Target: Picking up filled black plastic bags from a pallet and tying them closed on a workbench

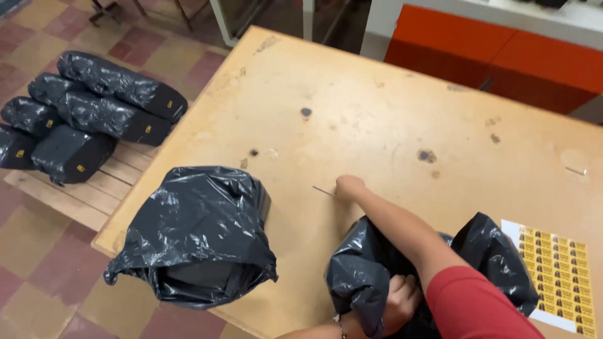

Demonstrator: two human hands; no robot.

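From the head camera, we see the right hand (349, 186) reaching across the wooden table (389, 119), fingers curled around a thin needle-like pin (324, 191). The left hand (399, 302) grips a fistful of the black plastic bag (364, 276) at the near edge. A second open bag (198, 235) sits just left (sticker sheet (559, 273) at right); wrapped bundles (88, 119) lie on a pallet (94, 194).

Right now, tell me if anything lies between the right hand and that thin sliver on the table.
Nothing visible. The right hand is right at the thin sliver on the table; the open black bag lies aside.
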